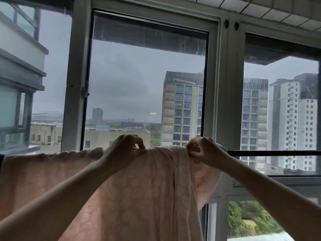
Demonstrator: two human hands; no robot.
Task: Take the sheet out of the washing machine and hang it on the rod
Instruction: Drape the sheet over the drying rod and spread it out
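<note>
A pale pink patterned sheet (142, 185) hangs draped over a dark horizontal rod (271, 153) in front of the window. The sheet covers the rod's left and middle parts, and only the right stretch of the rod shows bare. My left hand (125, 146) pinches the top fold of the sheet at the rod. A little to the right, my right hand (203, 150) grips a bunched, twisted part of the sheet at the rod. The washing machine is out of view.
A large window with grey metal frames (224, 84) stands right behind the rod. High-rise buildings (182, 108) and a grey sky lie beyond the glass. A tiled ceiling edge (260, 9) runs along the top right.
</note>
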